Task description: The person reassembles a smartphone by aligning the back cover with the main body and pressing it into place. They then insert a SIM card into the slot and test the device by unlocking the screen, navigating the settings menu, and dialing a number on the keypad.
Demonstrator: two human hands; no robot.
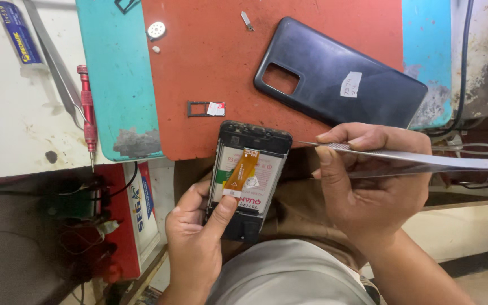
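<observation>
Left hand (196,237) is clenching the opened phone (247,178), thumb steadying its orange flex cable (240,172); right hand (368,186) is pinching tweezers (419,161), grip closed; back cover (340,76) is lying aside on the bench (210,73).

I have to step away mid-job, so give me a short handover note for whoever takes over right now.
Left hand: holds the opened phone, thumb on its orange flex cable.
Right hand: grips metal tweezers, tips beside the phone's top right corner.
Things: back cover and SIM tray lie on the red mat; red screwdriver sits left of the mat.
Done: cover off, tray out.
Left: flex cable, loose at its upper end, probably still needs handling.
</observation>
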